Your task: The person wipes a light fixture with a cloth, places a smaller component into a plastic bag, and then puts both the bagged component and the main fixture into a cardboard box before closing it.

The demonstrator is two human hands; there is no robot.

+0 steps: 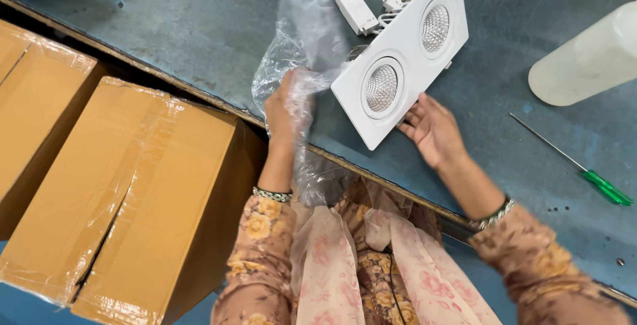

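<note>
The left hand [287,109] was closed on a clear plastic bag [302,39], its fingers inside the film. Just right of it lay a white twin-lamp fixture [401,59] on the grey table [199,26]. The right hand [432,129], open and flat, touched the fixture's near edge. A green-handled screwdriver [574,162] lay further right, cardboard boxes [126,192] to the left.

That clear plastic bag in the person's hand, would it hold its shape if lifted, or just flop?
The clear plastic bag would probably flop: it lies crumpled and creased on the table and drapes over the left hand. It looks thin and see-through, so likely very light. Its glossy film may be slippery against the white double downlight, which the right hand steadies.
</note>
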